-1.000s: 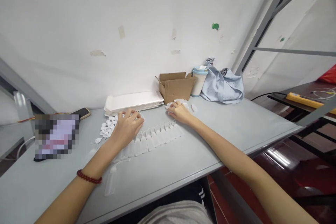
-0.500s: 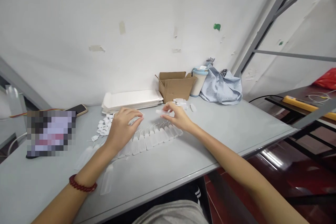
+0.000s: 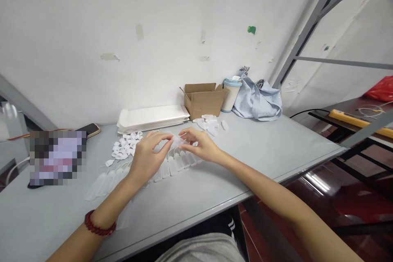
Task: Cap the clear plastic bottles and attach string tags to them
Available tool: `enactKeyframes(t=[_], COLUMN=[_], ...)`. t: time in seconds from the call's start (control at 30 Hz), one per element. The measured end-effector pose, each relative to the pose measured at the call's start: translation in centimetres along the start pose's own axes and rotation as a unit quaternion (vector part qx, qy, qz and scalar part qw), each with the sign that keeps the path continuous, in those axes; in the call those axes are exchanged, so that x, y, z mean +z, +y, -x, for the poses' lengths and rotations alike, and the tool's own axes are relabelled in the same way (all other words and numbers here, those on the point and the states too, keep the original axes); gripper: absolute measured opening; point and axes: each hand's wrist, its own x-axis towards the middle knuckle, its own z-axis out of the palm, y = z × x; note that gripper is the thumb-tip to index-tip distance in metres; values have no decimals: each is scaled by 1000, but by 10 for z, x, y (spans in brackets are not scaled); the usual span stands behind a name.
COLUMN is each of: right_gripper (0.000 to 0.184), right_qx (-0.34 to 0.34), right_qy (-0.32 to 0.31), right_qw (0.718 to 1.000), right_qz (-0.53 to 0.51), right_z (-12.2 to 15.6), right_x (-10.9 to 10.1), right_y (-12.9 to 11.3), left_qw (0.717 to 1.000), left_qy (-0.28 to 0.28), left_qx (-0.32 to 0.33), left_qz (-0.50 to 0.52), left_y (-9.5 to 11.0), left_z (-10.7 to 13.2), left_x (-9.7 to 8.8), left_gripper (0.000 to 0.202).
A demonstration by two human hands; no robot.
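Note:
My left hand (image 3: 149, 157) and my right hand (image 3: 198, 146) meet over the middle of the grey table (image 3: 233, 163). Both pinch a small clear plastic piece (image 3: 177, 141) between their fingertips. Under the hands lies a row of clear plastic pieces (image 3: 172, 164) set side by side. A heap of small white caps (image 3: 125, 149) lies just left of my left hand. A few more small clear pieces (image 3: 209, 123) lie behind my right hand, in front of the box.
A stack of white sheets (image 3: 153, 117) and an open cardboard box (image 3: 204, 100) stand at the wall, with a cup (image 3: 231, 94) and a light blue cloth bag (image 3: 258, 99) to the right. A phone (image 3: 90, 129) lies at the left. The table's front edge runs diagonally.
My right hand lifted a clear piece from near the box and brought it left. My left hand rose from the caps to meet it; both now hold the piece together.

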Motion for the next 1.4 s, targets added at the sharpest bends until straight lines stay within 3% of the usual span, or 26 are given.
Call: enactKeyframes(t=[0.23,0.5,0.63,0.8,1.0,1.17,1.4], right_gripper=[35,32,31,32,37,40,38], right_qx=[-3,47,79,102,109,105,108], right_qy=[-11,5,-9,-67,-105,-115,-103], right_qw=[999,988,965,936,902,903,903], right_qz=[-36,-144,-252,-331,-405,-401,-402], right_z=[1,0,-1,-1,2,2,2], right_x=[3,6,3,0,4,5,4], right_y=[4,4,0,-9,-13,-10,-12], left_qw=[990,959,970,983,977,968,977], left_qy=[6,-33,-35,31,-14,-55,-49], left_qx=[113,226,213,170,199,216,182], left_qz=[-89,-169,-116,-63,-80,-114,-96], left_y=[0,-3,-1,7,6,2,4], left_z=[4,5,3,0,0,2,2], left_x=[6,5,3,-2,-2,0,0], left_gripper=[16,30,27,26,45,50,49])
